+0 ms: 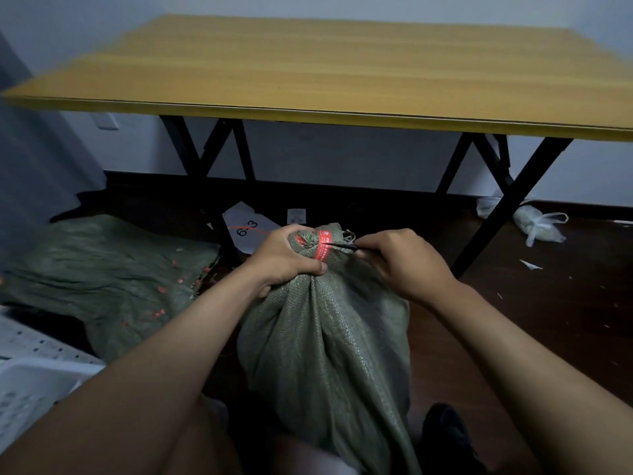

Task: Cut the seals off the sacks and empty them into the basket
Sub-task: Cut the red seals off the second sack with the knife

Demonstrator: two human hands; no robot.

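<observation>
A full green woven sack stands upright on the floor between my arms. Its bunched neck is tied with a red printed seal. My left hand grips the neck just below and left of the seal. My right hand holds a thin dark cutting tool whose tip touches the seal from the right. The tool's handle is hidden in my fist. The white perforated basket shows at the lower left corner.
A flat green sack with red seal scraps lies on the floor at left. A yellow folding table with black legs stands ahead. Paper marked 6-3 lies under it. White plastic bags lie at right on the dark floor.
</observation>
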